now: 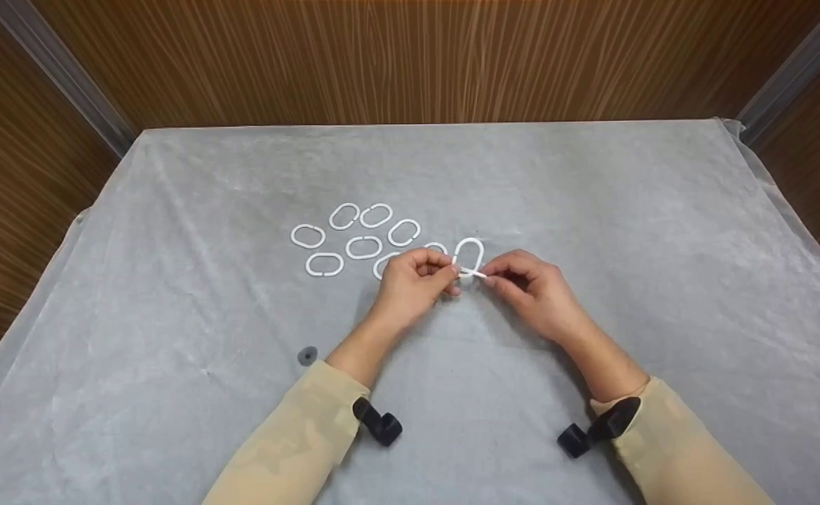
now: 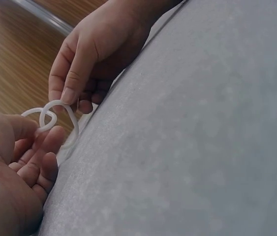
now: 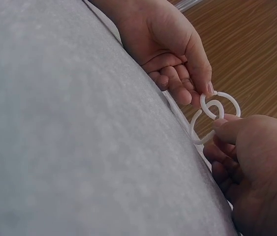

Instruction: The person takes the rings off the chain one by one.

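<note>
Two white oval split rings hang looped through each other between the hands, above the grey cloth. The left hand [image 1: 410, 287] pinches one ring [image 3: 232, 101] between thumb and fingertips. From the other side, the right hand [image 1: 539, 298] pinches the second ring [image 3: 194, 129] near the crossing, and a gap shows in that ring in the right wrist view. Seen from the head, one ring [image 1: 480, 247] looks like a full oval, while the other is nearly edge-on. Other fingers of both hands curl beneath the thumbs.
Several loose white split rings [image 1: 325, 264] lie on the grey cloth [image 1: 171, 294] left of the hands, some partly hidden behind the left hand. A small dark round disc [image 1: 307, 356] lies beside the left forearm. Wood-grain panels [image 1: 410, 63] stand behind and beside the table.
</note>
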Tool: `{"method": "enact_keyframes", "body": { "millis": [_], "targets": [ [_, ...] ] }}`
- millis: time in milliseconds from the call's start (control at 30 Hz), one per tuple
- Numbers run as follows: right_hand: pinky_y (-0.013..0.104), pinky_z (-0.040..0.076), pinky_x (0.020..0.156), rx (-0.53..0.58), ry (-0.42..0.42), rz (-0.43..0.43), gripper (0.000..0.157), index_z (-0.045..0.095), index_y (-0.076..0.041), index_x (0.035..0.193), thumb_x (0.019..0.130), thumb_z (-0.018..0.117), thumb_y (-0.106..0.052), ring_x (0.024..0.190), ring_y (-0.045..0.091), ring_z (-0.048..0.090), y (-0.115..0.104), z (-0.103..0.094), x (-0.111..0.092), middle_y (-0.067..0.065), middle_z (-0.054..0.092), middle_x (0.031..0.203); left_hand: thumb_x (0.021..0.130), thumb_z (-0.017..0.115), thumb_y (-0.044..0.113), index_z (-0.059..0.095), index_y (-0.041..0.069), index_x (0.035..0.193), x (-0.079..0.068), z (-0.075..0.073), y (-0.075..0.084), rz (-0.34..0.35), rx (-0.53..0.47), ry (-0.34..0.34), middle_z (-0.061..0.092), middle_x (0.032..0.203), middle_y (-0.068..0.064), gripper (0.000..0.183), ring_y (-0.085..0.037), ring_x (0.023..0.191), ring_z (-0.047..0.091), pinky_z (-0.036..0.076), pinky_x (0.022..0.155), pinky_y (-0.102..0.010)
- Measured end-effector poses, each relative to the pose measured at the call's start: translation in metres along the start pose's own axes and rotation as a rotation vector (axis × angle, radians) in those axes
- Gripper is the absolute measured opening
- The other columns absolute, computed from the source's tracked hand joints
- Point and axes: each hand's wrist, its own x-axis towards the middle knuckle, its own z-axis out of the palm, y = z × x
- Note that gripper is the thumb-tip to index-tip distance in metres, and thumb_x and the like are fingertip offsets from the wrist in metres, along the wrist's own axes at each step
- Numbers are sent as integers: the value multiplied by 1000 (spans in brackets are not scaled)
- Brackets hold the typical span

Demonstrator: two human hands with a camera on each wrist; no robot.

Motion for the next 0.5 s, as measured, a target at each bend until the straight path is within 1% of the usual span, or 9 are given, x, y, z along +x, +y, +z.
{"method": "enact_keyframes", "body": {
  "millis": [167,300,500],
  "targets": [
    [19,51,82,10,22,19,9,80,-7,104,97,76,-1,92,16,64,-2,0,1,8,74,99,95,75,0,70,-2,92,0,-1,0,0,12,-2,71,73,-5,6,-11,60,70,47,52,-18],
    [18,52,83,8,33,30,9,79,-7,104,98,76,-2,92,15,65,-3,0,0,4,75,100,95,75,-2,70,-4,93,0,-1,0,11,-5,-5,70,72,-3,5,-11,59,69,48,53,-18],
    [18,52,83,18,38,58,9,78,-5,106,100,73,-3,92,14,66,-4,0,0,6,76,100,94,74,-4,70,-3,93,0,0,0,13,-16,0,68,72,-1,4,-11,57,68,49,53,-18]
  ]
}}
